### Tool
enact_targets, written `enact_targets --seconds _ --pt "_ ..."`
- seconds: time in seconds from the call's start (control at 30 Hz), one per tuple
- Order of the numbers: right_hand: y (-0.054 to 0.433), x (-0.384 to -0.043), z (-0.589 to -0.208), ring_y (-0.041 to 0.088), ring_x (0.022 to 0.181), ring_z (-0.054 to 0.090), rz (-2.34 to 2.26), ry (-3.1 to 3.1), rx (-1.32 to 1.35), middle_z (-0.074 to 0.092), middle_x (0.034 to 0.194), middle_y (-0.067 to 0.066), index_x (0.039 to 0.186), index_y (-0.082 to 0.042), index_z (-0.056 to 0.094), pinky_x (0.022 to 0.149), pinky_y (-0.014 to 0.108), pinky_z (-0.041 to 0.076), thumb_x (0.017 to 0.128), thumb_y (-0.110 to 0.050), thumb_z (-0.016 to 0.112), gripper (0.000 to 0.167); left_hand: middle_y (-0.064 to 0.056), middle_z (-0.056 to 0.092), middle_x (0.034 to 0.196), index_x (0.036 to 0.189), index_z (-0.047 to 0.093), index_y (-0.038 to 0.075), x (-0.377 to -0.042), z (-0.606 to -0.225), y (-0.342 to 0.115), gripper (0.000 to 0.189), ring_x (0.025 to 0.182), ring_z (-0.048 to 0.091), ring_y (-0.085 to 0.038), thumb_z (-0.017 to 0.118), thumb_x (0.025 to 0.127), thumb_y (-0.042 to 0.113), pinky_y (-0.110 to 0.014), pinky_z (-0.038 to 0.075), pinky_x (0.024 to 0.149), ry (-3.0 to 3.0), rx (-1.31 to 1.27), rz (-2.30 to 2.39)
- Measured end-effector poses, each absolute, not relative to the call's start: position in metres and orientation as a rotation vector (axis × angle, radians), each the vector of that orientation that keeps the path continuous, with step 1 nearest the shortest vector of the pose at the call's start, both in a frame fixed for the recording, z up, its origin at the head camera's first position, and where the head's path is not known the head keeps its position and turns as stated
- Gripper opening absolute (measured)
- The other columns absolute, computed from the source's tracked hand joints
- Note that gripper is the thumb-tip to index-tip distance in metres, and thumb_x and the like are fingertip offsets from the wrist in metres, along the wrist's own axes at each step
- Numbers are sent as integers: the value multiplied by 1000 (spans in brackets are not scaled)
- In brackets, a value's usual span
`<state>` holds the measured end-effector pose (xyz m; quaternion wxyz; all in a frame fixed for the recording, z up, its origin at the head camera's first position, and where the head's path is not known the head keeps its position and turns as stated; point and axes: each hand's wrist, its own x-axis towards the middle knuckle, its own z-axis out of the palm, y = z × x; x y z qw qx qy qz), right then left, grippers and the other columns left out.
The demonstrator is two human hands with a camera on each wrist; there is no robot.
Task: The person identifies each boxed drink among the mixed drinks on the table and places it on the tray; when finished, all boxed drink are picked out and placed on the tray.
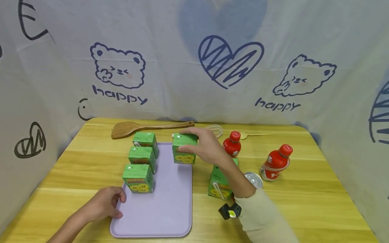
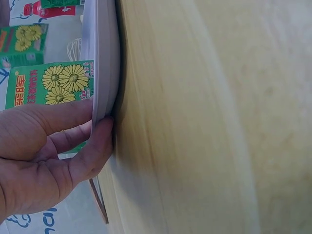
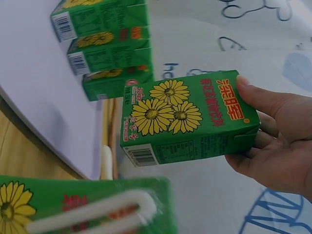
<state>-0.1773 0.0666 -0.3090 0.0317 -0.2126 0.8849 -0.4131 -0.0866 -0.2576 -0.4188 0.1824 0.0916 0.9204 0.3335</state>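
Observation:
A lilac tray [image 1: 164, 216] lies on the wooden table, with three green drink cartons [image 1: 138, 184] standing in a row along its left side. My left hand [image 1: 104, 204] pinches the tray's left rim, fingers inside and thumb around the edge, as the left wrist view shows. Over the tray's back right part, my right hand [image 1: 209, 148] grips another green drink carton [image 3: 185, 117] by its top end, thumb on one face and fingers on the other. The carton hangs upright, yellow flowers facing front. My right forearm partly hides green cartons [image 1: 217, 189] right of the tray.
Two red-capped bottles [image 1: 275, 165] stand at the right, with a can [image 1: 253, 180] beside the nearer one. A wooden spatula [image 1: 127, 130], a whisk [image 1: 215, 130] and a light spoon [image 1: 258, 134] lie along the back. A printed cloth [image 1: 176, 94] hangs behind the table.

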Motion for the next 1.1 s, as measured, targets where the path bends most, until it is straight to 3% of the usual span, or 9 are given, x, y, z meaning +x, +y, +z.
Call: enact_targets --seconds 0.33,1.1 --pt "34 -211 -326 21 108 57 -1155 2716 -632 61 127 5 123 -13 62 92 36 47 79 -23 77 48 -4 50 68 82 56 5 -87 -417 -258 39 63 46 -16 84 56 -1 -23 39 52 2597 229 931" --pt "10 -241 -347 21 105 59 -955 2710 -530 62 125 6 125 -12 60 88 32 47 82 -21 73 46 -4 49 67 83 55 5 -88 -418 -257 39 62 45 -15 84 57 -1 -22 38 51 2583 247 939"
